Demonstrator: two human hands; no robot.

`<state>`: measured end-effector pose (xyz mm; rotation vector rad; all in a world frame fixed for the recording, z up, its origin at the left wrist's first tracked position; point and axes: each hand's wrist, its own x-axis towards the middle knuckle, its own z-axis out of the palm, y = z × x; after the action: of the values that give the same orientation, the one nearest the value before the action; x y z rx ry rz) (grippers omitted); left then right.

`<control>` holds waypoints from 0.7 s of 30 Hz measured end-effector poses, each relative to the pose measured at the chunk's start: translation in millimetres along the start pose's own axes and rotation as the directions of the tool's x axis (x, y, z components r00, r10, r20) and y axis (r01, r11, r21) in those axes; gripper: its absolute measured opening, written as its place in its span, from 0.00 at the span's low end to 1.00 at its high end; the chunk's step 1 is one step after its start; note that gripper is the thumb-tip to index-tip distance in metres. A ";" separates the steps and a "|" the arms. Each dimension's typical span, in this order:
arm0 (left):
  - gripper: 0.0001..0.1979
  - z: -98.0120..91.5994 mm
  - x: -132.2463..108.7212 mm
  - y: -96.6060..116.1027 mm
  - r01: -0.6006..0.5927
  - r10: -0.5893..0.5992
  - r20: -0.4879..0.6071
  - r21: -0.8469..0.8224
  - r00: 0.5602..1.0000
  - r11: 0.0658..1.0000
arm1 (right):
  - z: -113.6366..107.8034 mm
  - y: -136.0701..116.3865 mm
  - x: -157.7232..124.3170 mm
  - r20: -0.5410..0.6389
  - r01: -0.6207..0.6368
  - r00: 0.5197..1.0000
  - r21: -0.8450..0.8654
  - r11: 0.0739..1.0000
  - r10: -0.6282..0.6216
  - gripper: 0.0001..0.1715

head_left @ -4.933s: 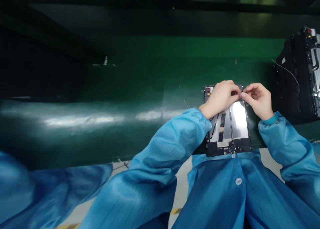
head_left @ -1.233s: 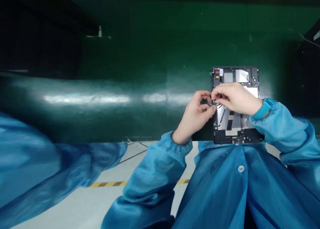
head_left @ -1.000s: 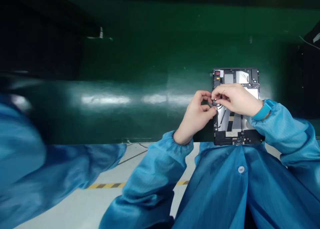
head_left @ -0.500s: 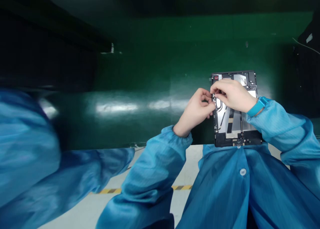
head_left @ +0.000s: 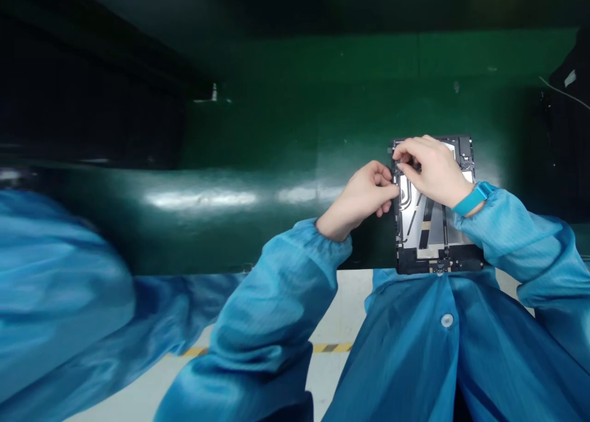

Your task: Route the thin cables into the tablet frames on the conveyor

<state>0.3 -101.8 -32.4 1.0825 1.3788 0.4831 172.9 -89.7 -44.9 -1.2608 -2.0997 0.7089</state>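
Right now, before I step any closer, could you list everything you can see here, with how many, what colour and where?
Opened device: one, black and silver, near edge of the bench
Bench: one, green, across the middle
Dark bulky object: one, black, right edge, partly cut off
Wire: one, pale, by that object
Large dark shape: one, black, left; too dark to identify
Floor: one, pale grey, below the bench
Striped tape: one line, yellow and black, on the floor
Co-worker's clothing: blue, lower left
Coat: one, blue, bottom, on the person
Button: one, white, coat front
Wristband: one, teal, right wrist
Hands: two, bare; left hand at the device's left edge, right hand over its upper part
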 end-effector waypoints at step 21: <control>0.17 7.6 24.5 1.7 -0.087 0.084 -0.039 -0.084 0.996 0.993 | -1.7 7.6 -4.7 -0.151 -0.062 0.987 -0.091 0.994 0.048 0.12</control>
<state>12.7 -83.4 -45.4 1.0704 1.3337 0.6215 180.3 -90.6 -50.0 -1.3838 -2.0044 0.5264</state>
